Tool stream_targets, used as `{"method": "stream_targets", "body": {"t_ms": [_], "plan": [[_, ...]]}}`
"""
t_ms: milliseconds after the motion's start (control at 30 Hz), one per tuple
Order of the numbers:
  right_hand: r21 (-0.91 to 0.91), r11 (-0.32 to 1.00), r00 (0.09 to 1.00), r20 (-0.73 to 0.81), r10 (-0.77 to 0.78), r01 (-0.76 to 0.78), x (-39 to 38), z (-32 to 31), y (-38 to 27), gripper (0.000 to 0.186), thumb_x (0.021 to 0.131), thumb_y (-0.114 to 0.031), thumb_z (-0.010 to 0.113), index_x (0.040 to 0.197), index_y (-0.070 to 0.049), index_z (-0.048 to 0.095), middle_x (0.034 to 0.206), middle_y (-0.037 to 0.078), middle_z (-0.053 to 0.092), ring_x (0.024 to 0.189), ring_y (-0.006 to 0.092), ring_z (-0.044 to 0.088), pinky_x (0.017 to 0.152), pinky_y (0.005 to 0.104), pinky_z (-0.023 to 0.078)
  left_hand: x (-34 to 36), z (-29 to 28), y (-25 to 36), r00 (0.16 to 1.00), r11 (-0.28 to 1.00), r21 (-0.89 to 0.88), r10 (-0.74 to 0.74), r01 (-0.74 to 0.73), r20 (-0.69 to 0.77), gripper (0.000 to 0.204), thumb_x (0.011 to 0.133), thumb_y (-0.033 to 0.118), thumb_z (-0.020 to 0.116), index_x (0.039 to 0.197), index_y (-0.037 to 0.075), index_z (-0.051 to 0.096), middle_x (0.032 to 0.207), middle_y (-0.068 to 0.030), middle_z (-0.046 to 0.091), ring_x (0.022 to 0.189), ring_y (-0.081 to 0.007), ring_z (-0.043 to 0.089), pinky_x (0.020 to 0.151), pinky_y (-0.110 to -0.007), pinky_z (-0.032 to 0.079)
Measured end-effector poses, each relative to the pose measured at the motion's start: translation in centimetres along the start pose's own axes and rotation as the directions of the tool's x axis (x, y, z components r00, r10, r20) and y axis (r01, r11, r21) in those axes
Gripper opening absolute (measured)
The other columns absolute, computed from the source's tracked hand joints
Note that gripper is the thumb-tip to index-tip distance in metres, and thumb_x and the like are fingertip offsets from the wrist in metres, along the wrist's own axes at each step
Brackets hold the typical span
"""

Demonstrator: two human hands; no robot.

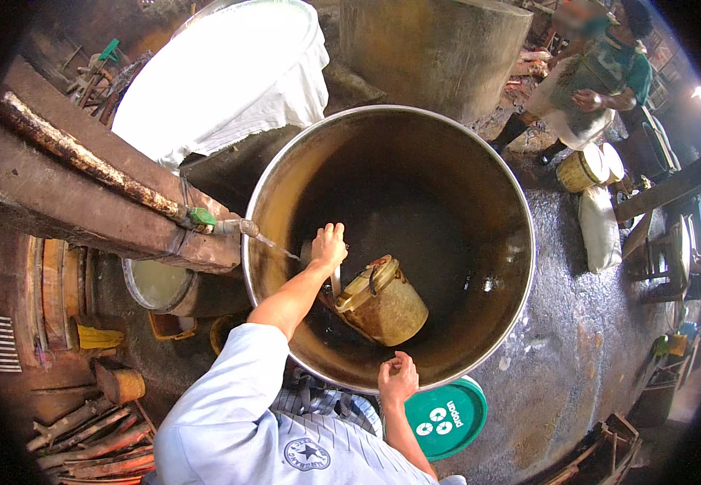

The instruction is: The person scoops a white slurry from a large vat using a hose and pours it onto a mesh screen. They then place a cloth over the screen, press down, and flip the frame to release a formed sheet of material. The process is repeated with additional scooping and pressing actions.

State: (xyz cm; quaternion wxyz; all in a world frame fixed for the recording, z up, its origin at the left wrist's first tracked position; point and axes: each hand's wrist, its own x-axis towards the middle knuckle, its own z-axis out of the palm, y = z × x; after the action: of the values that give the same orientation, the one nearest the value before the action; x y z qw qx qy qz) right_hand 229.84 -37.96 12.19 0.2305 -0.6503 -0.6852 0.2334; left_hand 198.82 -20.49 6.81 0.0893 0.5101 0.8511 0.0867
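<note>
A large, deep metal vat [520, 267] with a bright rim stands in front of me. My left hand [330, 246] reaches over its left side, fingers closed around a pale, handle-like piece that I cannot make out. Beside this hand, a thin stream of water [273, 242] runs from a pipe spout [248, 228] into the vat. A stained, yellowish bucket [399, 311] lies tilted inside, to the right of and below my left hand. Close to the vat's near rim is my right hand [399, 378], its fingers loosely bent and a little apart, with nothing visible in them.
A round green lid-like top [455, 432] sits below the near rim. Left are a thick beam [108, 206], a basin of cloudy liquid [159, 283] and firewood [96, 444]. A white-cloth-covered container [229, 81] stands behind. Another person [589, 81] stands far right near buckets [583, 168].
</note>
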Motion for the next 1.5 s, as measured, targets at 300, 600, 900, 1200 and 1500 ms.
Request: {"method": "stream_targets", "body": {"t_ms": [300, 600, 900, 1200, 1500], "plan": [[0.100, 0.990, 0.994, 0.031, -0.103, 0.099, 0.0, -0.7, -0.1, 0.020, 0.073, -0.009, 0.063, 0.093, -0.011, 0.062, 0.075, 0.004, 0.062, 0.070, 0.0241, 0.061, 0.064, 0.0381, 0.047, -2.0, -6.4, 0.6, 0.982, 1.000, 0.016, 0.002, -0.005, 0.189, 0.019, 0.076, 0.011, 0.059, 0.083, -0.001, 0.071, 0.085, -0.0268, 0.067, 0.084, -0.0385, 0.068, 0.075, -0.045, 0.057], [0.362, 0.930, 0.958, 0.240, -0.155, 0.060, 1.2, 1.6, 0.2, 0.021, 0.079, -0.007, 0.060, 0.100, -0.003, 0.059, 0.078, 0.011, 0.066, 0.068, 0.0211, 0.065, 0.065, 0.0333, 0.052, -9.4, -25.1, 1.2, 0.959, 0.975, 0.054, 0.220, -0.214, -0.177, 0.019, 0.081, 0.015, 0.056, 0.074, -0.001, 0.062, 0.068, -0.0264, 0.063, 0.067, -0.0406, 0.067, 0.059, -0.047, 0.055], [0.449, 0.102, 0.460, 0.864, 0.203, -0.888, 4.1, 12.6, -5.5, 0.082, 0.084, -0.039, 0.067, 0.144, -0.024, 0.014, 0.151, 0.012, 0.016, 0.126, 0.0524, 0.031, 0.089, 0.0694, 0.039, -28.0, -50.0, 1.8, 0.850, 0.930, -0.142, 0.238, -0.339, -0.470, 0.009, 0.081, 0.001, 0.054, 0.072, 0.000, 0.054, 0.064, -0.0171, 0.057, 0.058, -0.0325, 0.060, 0.052, -0.038, 0.044], [0.524, 0.203, 0.492, 0.850, -0.188, -0.827, 5.5, 14.5, -5.6, 0.037, 0.084, -0.027, 0.065, 0.117, -0.028, 0.047, 0.119, -0.001, 0.050, 0.104, 0.0252, 0.047, 0.078, 0.0475, 0.044, -48.5, -55.7, -5.1, 0.680, 0.964, -0.103, 0.095, -0.244, -0.727, 0.010, 0.072, 0.009, 0.050, 0.063, 0.006, 0.054, 0.059, -0.0095, 0.059, 0.047, -0.0174, 0.057, 0.047, -0.028, 0.042], [0.900, 0.391, 0.914, 0.309, -0.262, -0.192, 3.3, 6.1, -16.0, 0.022, 0.079, -0.006, 0.066, 0.097, -0.006, 0.053, 0.077, 0.008, 0.058, 0.060, 0.0225, 0.060, 0.051, 0.0385, 0.054, -66.2, -54.6, -20.8, 0.458, 0.941, -0.108, 0.054, -0.320, -0.887, 0.041, 0.092, 0.035, 0.048, 0.059, 0.010, 0.051, 0.054, -0.0068, 0.059, 0.044, -0.0160, 0.057, 0.043, -0.025, 0.041]]}}
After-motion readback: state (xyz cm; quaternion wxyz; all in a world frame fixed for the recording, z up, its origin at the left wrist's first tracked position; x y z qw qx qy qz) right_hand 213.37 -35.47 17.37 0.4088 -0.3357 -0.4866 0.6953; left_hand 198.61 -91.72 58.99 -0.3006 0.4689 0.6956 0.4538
